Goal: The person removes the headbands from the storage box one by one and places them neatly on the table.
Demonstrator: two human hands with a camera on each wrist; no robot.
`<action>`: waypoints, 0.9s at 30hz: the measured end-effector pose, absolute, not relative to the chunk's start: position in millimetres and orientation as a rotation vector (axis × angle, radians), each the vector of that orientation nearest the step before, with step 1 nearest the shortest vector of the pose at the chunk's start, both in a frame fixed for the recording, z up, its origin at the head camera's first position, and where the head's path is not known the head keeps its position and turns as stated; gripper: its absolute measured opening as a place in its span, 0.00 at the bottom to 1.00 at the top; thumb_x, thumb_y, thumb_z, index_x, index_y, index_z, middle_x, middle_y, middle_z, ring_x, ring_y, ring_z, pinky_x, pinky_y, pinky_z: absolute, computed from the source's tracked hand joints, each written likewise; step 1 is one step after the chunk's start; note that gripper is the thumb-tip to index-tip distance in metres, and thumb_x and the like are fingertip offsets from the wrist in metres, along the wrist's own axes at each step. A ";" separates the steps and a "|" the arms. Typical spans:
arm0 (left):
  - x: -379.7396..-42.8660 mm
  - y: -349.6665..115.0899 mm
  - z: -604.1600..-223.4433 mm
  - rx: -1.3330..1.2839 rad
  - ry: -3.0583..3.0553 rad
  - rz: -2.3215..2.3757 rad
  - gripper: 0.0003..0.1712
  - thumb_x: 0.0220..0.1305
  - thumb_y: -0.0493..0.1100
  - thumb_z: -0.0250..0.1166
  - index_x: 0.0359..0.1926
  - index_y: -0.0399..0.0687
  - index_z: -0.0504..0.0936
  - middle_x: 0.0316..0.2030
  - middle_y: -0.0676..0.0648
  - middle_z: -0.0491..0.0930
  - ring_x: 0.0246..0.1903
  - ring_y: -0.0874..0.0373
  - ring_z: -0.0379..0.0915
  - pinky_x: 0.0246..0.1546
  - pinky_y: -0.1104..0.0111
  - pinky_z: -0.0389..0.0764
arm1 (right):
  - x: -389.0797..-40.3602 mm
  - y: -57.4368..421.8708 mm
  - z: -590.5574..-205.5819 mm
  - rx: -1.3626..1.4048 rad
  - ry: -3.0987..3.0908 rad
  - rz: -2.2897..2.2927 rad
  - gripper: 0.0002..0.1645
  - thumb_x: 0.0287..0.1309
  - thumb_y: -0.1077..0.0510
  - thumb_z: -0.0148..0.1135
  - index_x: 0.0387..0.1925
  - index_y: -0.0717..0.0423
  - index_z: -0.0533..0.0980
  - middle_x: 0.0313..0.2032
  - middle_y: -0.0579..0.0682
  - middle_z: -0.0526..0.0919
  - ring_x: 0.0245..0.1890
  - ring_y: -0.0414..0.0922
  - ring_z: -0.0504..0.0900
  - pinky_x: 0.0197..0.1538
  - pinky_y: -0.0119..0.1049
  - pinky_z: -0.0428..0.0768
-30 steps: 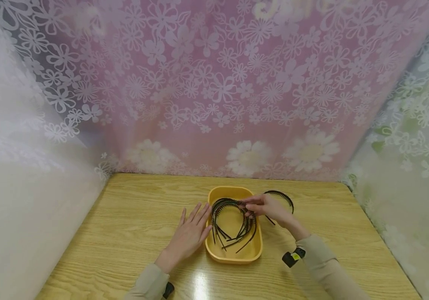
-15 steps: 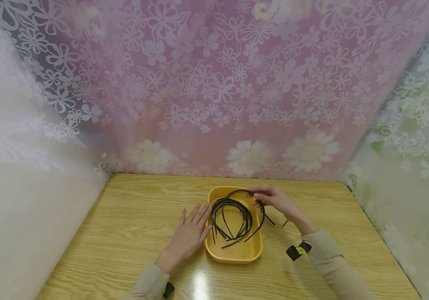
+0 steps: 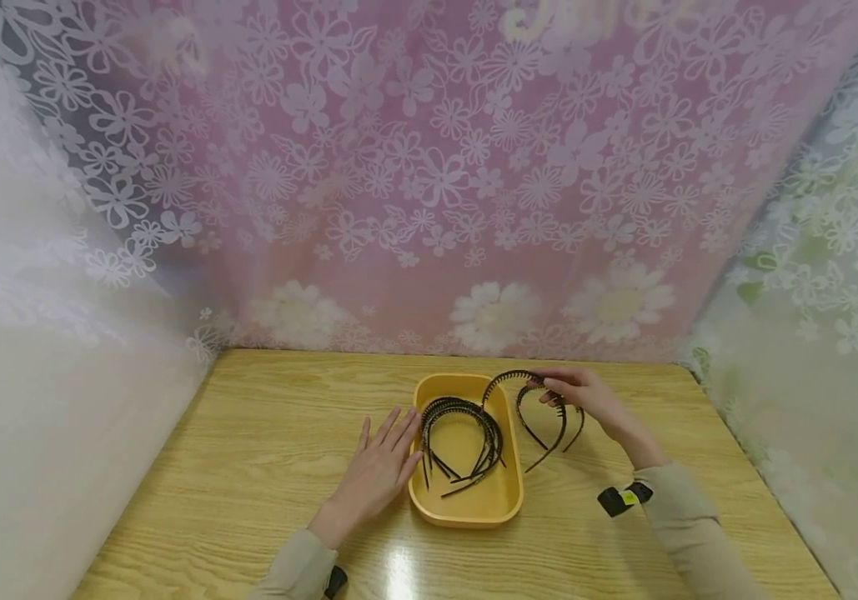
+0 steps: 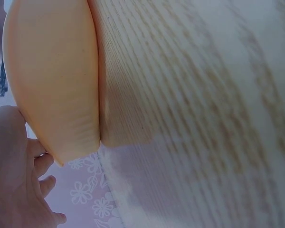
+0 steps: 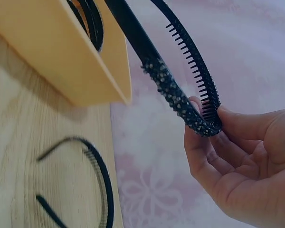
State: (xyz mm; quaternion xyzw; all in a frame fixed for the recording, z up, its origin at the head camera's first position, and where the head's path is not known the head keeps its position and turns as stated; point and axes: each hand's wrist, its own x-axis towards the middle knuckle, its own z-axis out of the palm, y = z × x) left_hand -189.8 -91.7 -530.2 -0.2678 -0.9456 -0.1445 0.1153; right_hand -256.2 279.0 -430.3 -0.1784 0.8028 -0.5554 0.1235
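Observation:
My right hand (image 3: 599, 404) pinches a black toothed headband (image 5: 168, 90) between thumb and fingers at the top of its curve. Sparkly beads cover its outer side, and its ends hang down over the right side of the yellow plastic bin (image 3: 466, 522). My left hand (image 3: 376, 471) lies with straight fingers against the bin's left rim; in the left wrist view, its fingertips are at the edge of the bin (image 4: 57, 71). Inside the bin, several black headbands (image 3: 453, 406) lie nested together. Another headband (image 5: 108, 183) lies on the table right of the bin, partly behind the held one.
The wood-grain table (image 3: 278, 417) ends at a pink floral curtain (image 3: 398, 208) behind. Pale sheets stand along the left and right sides, the right sheet (image 3: 811, 375) patterned with flowers. A black wrist strap (image 3: 624, 498) sits by the right sleeve.
My right hand has lifted one headband from the bunch in the bin and carried it right, past the bin's right rim. The left hand stays in place at the bin.

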 end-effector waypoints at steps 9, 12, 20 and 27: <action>-189.9 -92.0 -532.2 -0.785 -2.729 -0.437 0.33 0.80 0.54 0.49 0.78 0.44 0.60 0.77 0.45 0.59 0.77 0.44 0.51 0.71 0.36 0.53 | -257.4 321.4 -437.1 -0.452 2.455 -1.628 0.28 0.79 0.59 0.47 0.72 0.72 0.63 0.53 0.43 0.84 0.42 0.37 0.85 0.46 0.32 0.84; -190.4 -91.6 -532.5 -0.783 -2.733 -0.424 0.34 0.81 0.54 0.48 0.78 0.44 0.60 0.77 0.46 0.58 0.77 0.45 0.51 0.72 0.36 0.52 | -257.5 335.0 -441.0 -0.406 2.480 -1.620 0.29 0.80 0.57 0.47 0.72 0.71 0.63 0.55 0.43 0.83 0.43 0.35 0.84 0.46 0.31 0.83; -189.9 -91.4 -531.6 -0.780 -2.766 -0.421 0.34 0.81 0.55 0.46 0.79 0.45 0.58 0.78 0.46 0.56 0.78 0.45 0.48 0.72 0.36 0.51 | -255.4 368.5 -449.1 -0.244 2.530 -1.631 0.31 0.80 0.55 0.47 0.72 0.74 0.61 0.52 0.35 0.84 0.41 0.32 0.84 0.44 0.29 0.83; -189.4 -92.0 -530.4 -0.781 -2.784 -0.415 0.34 0.81 0.56 0.45 0.79 0.46 0.57 0.78 0.47 0.56 0.78 0.46 0.47 0.73 0.37 0.50 | -255.8 394.4 -457.1 -0.206 2.566 -1.659 0.33 0.80 0.56 0.47 0.71 0.79 0.58 0.44 0.23 0.82 0.39 0.29 0.83 0.41 0.27 0.83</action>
